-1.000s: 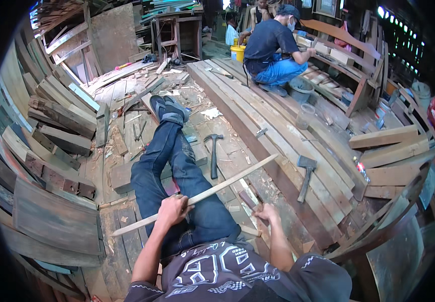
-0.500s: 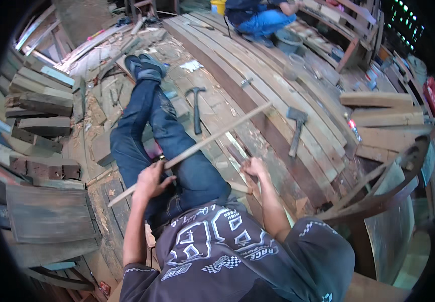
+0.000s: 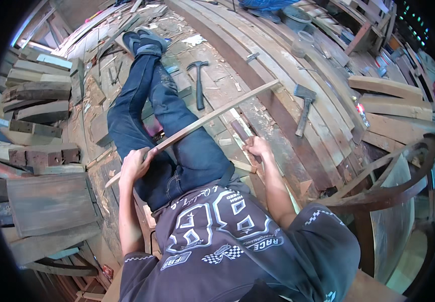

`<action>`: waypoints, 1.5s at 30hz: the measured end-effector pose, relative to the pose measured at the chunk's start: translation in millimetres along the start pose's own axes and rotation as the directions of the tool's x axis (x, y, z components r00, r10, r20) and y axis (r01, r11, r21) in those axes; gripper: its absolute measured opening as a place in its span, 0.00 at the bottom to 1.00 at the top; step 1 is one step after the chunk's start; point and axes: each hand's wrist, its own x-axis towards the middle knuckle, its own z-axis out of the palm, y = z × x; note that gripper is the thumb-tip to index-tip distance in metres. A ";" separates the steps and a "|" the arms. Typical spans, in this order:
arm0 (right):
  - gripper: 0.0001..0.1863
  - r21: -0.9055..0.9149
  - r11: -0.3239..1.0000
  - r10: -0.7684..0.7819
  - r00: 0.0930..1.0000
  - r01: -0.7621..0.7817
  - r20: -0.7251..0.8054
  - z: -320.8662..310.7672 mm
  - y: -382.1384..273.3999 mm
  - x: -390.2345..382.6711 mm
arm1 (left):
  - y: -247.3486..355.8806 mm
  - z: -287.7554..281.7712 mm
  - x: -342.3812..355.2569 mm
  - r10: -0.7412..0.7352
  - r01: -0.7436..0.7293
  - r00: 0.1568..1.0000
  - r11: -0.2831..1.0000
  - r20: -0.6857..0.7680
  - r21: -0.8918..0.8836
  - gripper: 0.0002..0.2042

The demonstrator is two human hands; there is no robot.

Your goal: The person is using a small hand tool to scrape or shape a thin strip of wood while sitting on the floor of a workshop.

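Note:
A long, narrow wooden strip (image 3: 217, 113) lies slantwise across my jeans-clad thighs, its right end reaching over the floorboards. Near its left end, my left hand (image 3: 136, 163) is closed round it, thumb on top. My right hand (image 3: 258, 147) is closed in a fist beside my right thigh, apart from the strip. Something brown shows just below its fingers, but I cannot make out what it holds. Beyond the strip, a claw hammer (image 3: 199, 85) lies on the floor by my leg. A mallet (image 3: 303, 116) with a blocky head rests on the planks to the right.
Stacked timber blocks (image 3: 43, 116) line the left side, with a dark wooden panel (image 3: 51, 204) nearer me. Long planks (image 3: 278, 60) run along the right. A curved wooden frame (image 3: 393, 196) stands close at my right. Another person's blue trouser leg (image 3: 265, 5) shows at the top.
My view has tipped down, so the scene sits higher in the picture. My left hand has shifted left along the strip, toward its near end. The right hand stays closed beside my thigh.

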 end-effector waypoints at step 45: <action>0.20 0.199 0.960 -0.124 0.934 0.199 -0.335 -1.0 9.2 21.6 | -30.5 2.7 26.6 0.045 0.113 0.933 0.905 0.357 -0.410 0.25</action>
